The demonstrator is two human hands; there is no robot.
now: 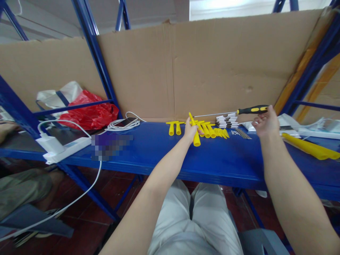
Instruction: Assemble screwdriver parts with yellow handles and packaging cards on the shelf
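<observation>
My left hand [190, 131] is closed round a yellow T-shaped plastic piece [196, 140], tilted above the blue shelf [156, 147]. In my right hand [267, 124] is the black and yellow handle of a screwdriver [252, 109]. Its long thin shaft points left, and the tip reaches the T-shaped piece; whether it is inside or only touching I cannot tell. More yellow T-shaped pieces [171, 129] lie in a row on both sides of my left hand. Small yellow wedge-like pieces [221, 133] sit to the right of them.
Stacked white and dark small parts [227, 121] and thin metal strips [243, 133] lie near the cardboard wall [212, 71]. A yellow bag [310, 147] is at the right. Leftward are a phone [126, 122], coiled white cable, a power strip [66, 150] and a red bag [89, 111].
</observation>
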